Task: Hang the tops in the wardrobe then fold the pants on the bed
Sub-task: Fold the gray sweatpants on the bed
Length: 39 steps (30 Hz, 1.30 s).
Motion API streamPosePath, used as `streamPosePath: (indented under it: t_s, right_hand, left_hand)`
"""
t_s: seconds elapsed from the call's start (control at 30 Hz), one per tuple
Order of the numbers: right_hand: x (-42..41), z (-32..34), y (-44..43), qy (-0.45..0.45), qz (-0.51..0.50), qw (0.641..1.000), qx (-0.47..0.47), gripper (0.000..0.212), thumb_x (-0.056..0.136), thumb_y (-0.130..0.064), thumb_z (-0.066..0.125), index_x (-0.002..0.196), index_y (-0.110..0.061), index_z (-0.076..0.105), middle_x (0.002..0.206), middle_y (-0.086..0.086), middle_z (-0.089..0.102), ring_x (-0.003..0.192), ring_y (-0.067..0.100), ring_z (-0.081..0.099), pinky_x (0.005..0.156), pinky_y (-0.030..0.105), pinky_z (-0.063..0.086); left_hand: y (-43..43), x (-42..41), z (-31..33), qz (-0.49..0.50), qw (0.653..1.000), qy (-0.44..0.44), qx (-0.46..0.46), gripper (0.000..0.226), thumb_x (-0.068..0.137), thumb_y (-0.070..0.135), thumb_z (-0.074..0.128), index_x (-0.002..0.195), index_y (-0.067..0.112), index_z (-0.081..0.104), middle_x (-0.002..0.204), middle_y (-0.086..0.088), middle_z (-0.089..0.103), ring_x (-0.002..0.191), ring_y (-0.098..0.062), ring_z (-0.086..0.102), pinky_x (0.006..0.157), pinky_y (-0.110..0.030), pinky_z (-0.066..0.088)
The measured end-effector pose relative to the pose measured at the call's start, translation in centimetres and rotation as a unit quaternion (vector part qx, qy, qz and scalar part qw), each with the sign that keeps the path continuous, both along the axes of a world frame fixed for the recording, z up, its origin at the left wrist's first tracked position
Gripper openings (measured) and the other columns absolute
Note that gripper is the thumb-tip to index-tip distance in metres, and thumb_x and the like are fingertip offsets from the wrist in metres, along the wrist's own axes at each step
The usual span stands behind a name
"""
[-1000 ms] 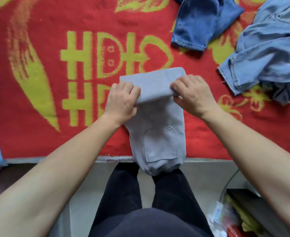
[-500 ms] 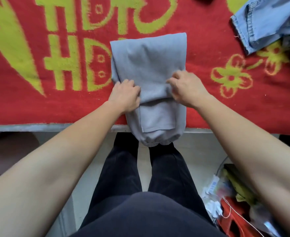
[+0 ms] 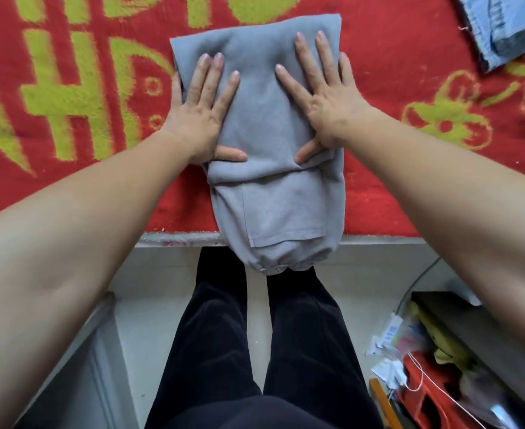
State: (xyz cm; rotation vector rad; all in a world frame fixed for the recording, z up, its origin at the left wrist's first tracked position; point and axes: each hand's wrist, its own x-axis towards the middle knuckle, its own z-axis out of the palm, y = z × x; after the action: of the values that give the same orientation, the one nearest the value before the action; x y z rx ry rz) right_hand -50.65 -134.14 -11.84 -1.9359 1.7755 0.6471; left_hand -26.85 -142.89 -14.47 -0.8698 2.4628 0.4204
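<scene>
Our grey sweatpants (image 3: 273, 209) lie mid-frame on the red blanket (image 3: 410, 187), their gathered elastic end drooping over the bed's near edge. A moment ago we pinched the folded flap. Now our left hand (image 3: 199, 109) and right hand (image 3: 326, 97) press it flat with fingers spread, so this fold looks set, while blue jeans (image 3: 502, 29) wait at upper right.

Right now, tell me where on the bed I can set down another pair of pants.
Left of the grey pants, the red blanket lies bare from the left hand to the frame's edge. Right of the right hand, it is bare up to the denim garment, which crowds the far right corner.
</scene>
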Motion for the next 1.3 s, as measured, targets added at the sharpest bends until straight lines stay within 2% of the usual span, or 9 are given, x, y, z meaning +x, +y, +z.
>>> streamPosePath:
  t_s: [0.1, 0.2, 0.33, 0.4, 0.47, 0.57, 0.93, 1.13, 1.3]
  right_hand:
    - [-0.6, 1.4, -0.9, -0.064, -0.032, 0.997, 0.006, 0.14, 0.056, -0.082, 0.069, 0.159, -0.023, -0.005, 0.162, 0.02, -0.02, 0.149, 0.042, -0.016, 0.119, 0.063, 0.008]
    - [-1.4, 2.4, -1.1, -0.203, -0.25, 0.932, -0.166, 0.117, 0.065, -0.075, 0.067, 0.156, -0.015, 0.024, 0.159, 0.021, 0.017, 0.147, 0.037, 0.022, 0.118, 0.046, 0.025]
    - [-2.7, 1.1, -0.9, -0.336, -0.615, 0.713, -0.038, 0.111, 0.055, -0.067, 0.085, 0.145, -0.017, 0.041, 0.126, -0.004, 0.059, 0.107, 0.006, 0.06, 0.083, 0.025, 0.049]
    - [-3.9, -0.1, -1.3, -0.348, -0.656, 0.67, 0.015, 0.118, 0.036, -0.073, 0.087, 0.136, -0.018, 0.056, 0.123, -0.005, 0.067, 0.101, 0.005, 0.064, 0.074, 0.025, 0.051]
    - [-5.0, -0.8, -2.1, -0.363, -0.635, 0.681, 0.027, 0.108, 0.035, -0.066, 0.09, 0.126, -0.013, 0.065, 0.118, 0.002, 0.072, 0.094, 0.008, 0.065, 0.073, 0.025, 0.047]
    - [-5.5, -0.1, -3.3, -0.368, -0.598, 0.708, 0.069, 0.079, 0.045, -0.052, 0.09, 0.11, -0.011, 0.074, 0.108, 0.005, 0.076, 0.089, 0.015, 0.064, 0.078, 0.032, 0.044]
    - [-5.7, 2.5, -7.6, -0.371, -0.551, 0.745, 0.061, 0.06, 0.056, -0.025, 0.091, 0.11, -0.01, 0.071, 0.108, 0.007, 0.075, 0.1, 0.022, 0.071, 0.086, 0.043, 0.058]
    - [-7.6, 5.6, -16.4, -0.424, -0.54, 0.727, -0.009, 0.035, 0.071, -0.012, 0.085, 0.102, -0.017, 0.071, 0.098, -0.004, 0.076, 0.086, 0.009, 0.073, 0.069, 0.022, 0.056]
    - [-8.2, 6.6, -20.1, -0.421, -0.513, 0.746, -0.06, 0.053, 0.07, -0.014, 0.087, 0.119, -0.014, 0.067, 0.107, -0.005, 0.075, 0.089, 0.008, 0.073, 0.074, 0.024, 0.059]
  left_hand:
    - [-0.7, 0.2, 1.5, 0.027, 0.998, 0.053, -0.004, 0.12, 0.07, 0.082, 0.054, 0.157, 0.021, 0.0, 0.163, -0.017, -0.01, 0.151, -0.032, -0.006, 0.113, -0.064, 0.006]
    - [-0.7, -0.2, 2.8, 0.281, 0.948, 0.138, -0.062, 0.11, 0.07, 0.07, 0.065, 0.154, 0.02, 0.016, 0.16, -0.017, 0.013, 0.145, -0.036, 0.019, 0.113, -0.05, 0.02]
    - [-0.6, -0.3, 2.3, 0.675, 0.68, 0.188, 0.214, 0.102, 0.056, 0.05, 0.088, 0.135, 0.009, 0.038, 0.127, -0.004, 0.056, 0.113, -0.016, 0.059, 0.097, -0.031, 0.049]
    - [-1.2, -0.2, 2.2, 0.7, 0.63, 0.206, 0.266, 0.082, 0.057, 0.032, 0.091, 0.124, 0.006, 0.05, 0.109, -0.001, 0.066, 0.09, -0.009, 0.067, 0.072, -0.024, 0.056]
    - [-2.1, -0.2, 1.8, 0.695, 0.618, 0.213, 0.3, 0.058, 0.061, 0.016, 0.088, 0.114, 0.004, 0.064, 0.098, -0.003, 0.073, 0.077, -0.009, 0.072, 0.059, -0.021, 0.054]
    - [-3.1, -0.3, 1.9, 0.675, 0.617, 0.192, 0.357, 0.039, 0.065, 0.007, 0.083, 0.102, 0.01, 0.072, 0.095, -0.004, 0.076, 0.084, -0.017, 0.074, 0.071, -0.029, 0.058]
    - [-6.7, -0.1, 3.4, 0.623, 0.657, 0.228, 0.358, 0.043, 0.068, 0.009, 0.085, 0.108, 0.012, 0.069, 0.1, -0.002, 0.075, 0.089, -0.013, 0.072, 0.069, -0.025, 0.055]
    - [-16.6, -3.7, 6.2, 0.587, 0.675, 0.326, 0.305, 0.039, 0.071, 0.001, 0.08, 0.106, 0.011, 0.066, 0.096, -0.002, 0.074, 0.082, -0.011, 0.073, 0.065, -0.025, 0.057]
    - [-21.2, -5.2, 8.2, 0.563, 0.711, 0.295, 0.302, 0.048, 0.06, 0.012, 0.077, 0.107, 0.006, 0.07, 0.097, -0.005, 0.076, 0.087, -0.019, 0.074, 0.078, -0.038, 0.06]
